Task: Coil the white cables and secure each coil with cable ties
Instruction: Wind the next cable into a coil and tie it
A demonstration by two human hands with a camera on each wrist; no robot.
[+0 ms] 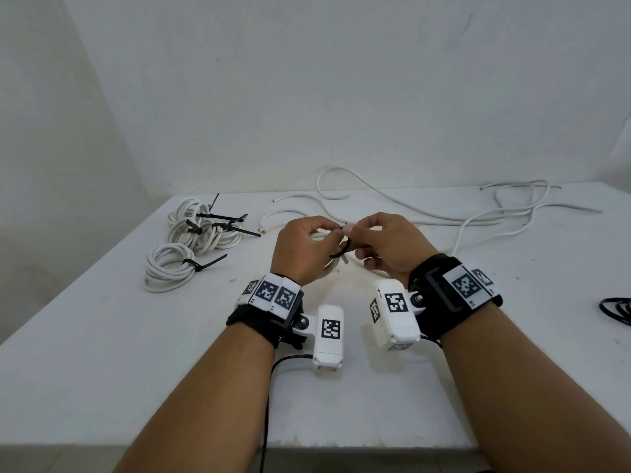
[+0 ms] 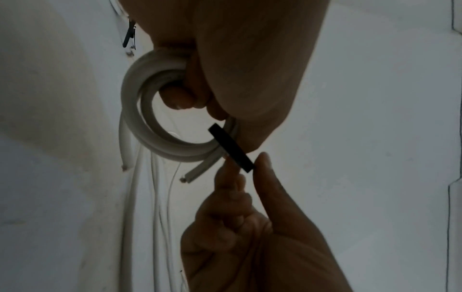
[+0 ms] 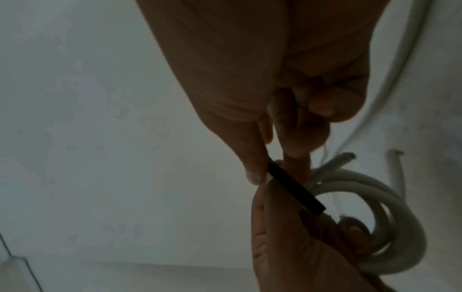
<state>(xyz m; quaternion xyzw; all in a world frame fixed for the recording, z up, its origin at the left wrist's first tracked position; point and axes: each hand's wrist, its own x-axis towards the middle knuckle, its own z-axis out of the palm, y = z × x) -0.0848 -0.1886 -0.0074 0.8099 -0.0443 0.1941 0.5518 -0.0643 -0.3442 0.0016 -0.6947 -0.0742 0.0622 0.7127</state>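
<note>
Head view: my left hand (image 1: 304,249) grips the white coil (image 2: 150,126); my right hand (image 1: 392,245) pinches the black cable tie (image 2: 231,151), its long axis running slantwise between both grips.

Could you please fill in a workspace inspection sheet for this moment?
Surface: white table, scuffed.
Job's things: small white coil held at centre, black cable tie laid across it; tied coils at far left.
Clutter: black loops at right edge, identity unclear.
Grippers: left hand grips the coil; right hand pinches the tie.
Cables: loose white cables sprawl far right.
Surroundings: plain white wall.
</note>
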